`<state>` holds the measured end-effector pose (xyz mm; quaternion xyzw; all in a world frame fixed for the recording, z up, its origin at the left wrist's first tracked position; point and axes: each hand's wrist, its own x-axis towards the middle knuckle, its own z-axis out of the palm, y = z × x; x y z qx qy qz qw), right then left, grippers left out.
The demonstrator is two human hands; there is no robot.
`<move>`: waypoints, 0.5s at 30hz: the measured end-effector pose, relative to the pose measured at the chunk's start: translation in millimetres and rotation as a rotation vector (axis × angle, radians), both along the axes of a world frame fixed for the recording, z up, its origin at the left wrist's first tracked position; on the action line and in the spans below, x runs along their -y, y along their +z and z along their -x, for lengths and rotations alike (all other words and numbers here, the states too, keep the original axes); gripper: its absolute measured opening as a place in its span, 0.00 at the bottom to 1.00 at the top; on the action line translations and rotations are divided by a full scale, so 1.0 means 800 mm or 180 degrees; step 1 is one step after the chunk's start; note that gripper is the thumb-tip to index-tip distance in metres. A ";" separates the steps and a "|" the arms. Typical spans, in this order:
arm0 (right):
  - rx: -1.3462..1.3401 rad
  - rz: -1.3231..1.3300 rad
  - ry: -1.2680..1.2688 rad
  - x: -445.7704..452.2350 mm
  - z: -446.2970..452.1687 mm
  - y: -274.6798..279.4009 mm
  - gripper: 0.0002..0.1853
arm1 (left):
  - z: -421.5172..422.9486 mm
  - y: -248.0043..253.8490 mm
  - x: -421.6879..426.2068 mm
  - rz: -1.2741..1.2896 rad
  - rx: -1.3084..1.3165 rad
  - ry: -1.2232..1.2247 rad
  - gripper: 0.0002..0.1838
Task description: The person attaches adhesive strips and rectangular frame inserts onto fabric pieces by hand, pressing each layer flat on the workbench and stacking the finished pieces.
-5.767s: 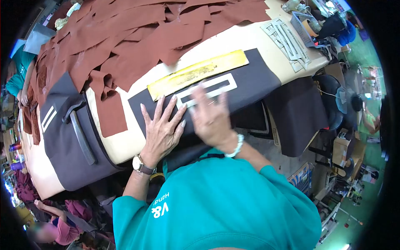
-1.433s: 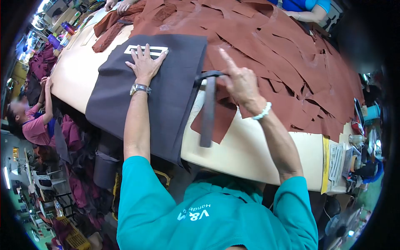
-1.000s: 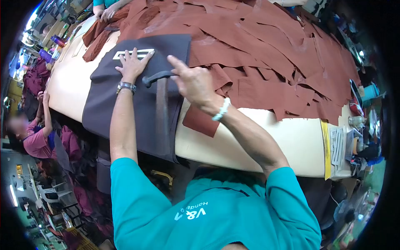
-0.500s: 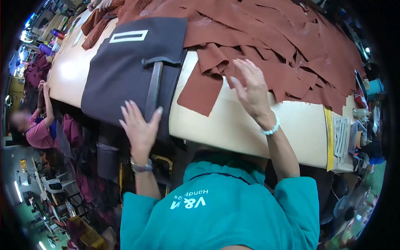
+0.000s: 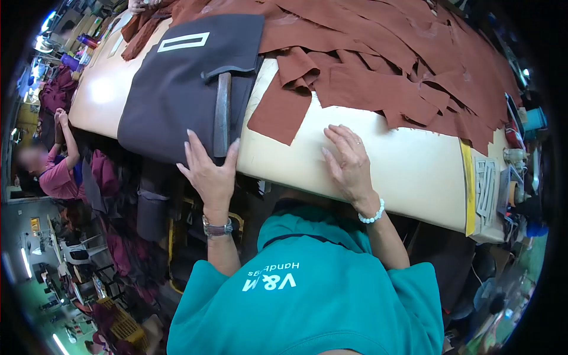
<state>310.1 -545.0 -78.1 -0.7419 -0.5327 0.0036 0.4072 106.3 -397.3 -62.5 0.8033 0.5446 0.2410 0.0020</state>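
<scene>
My left hand (image 5: 210,173) has its fingers spread at the front edge of the dark grey fabric (image 5: 171,94), beside the end of a hammer's handle. Nothing is in it. The hammer (image 5: 222,112) lies on the fabric, its head toward the far side. Farther back on the same fabric rests a white rectangular frame (image 5: 183,42). Over the pale tabletop (image 5: 408,171) is my right hand (image 5: 350,161), fingers apart and slightly bent, holding nothing. Whether it touches the surface I cannot tell.
Reddish-brown cut pieces (image 5: 367,83) spread over the back of the table. A yellow strip (image 5: 468,189) and pale slotted templates (image 5: 485,189) lie at the right end. A person in pink (image 5: 59,177) is at the left; another person's hands (image 5: 139,6) show at the top left.
The hammer went from beside the dark fabric onto it, and my right hand let it go. My left hand left the white frame and came back to the near edge. The view has shifted.
</scene>
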 end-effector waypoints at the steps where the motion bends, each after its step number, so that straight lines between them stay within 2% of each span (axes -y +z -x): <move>1: -0.0054 -0.0005 0.0005 0.000 0.003 -0.001 0.18 | 0.001 0.005 -0.010 0.0033 0.0091 -0.0036 0.36; 5: 0.0027 -0.0226 0.0486 -0.033 0.025 0.009 0.16 | 0.039 0.003 -0.112 0.0054 0.0507 -0.0100 0.30; 7: -0.0158 -0.0254 0.0918 -0.063 0.041 0.018 0.16 | 0.069 -0.006 -0.175 -0.0067 0.0208 0.0080 0.29; 10: -0.1835 0.0054 0.1342 -0.117 0.066 0.022 0.15 | 0.103 -0.029 -0.250 -0.0037 -0.0262 0.0395 0.31; 13: -0.2666 0.0230 0.1019 -0.158 0.084 0.003 0.18 | 0.100 -0.038 -0.259 0.0358 -0.0667 0.0731 0.34; 15: -0.2566 0.0158 0.0825 -0.168 0.090 0.001 0.21 | 0.100 -0.039 -0.261 0.0437 -0.0603 0.0722 0.35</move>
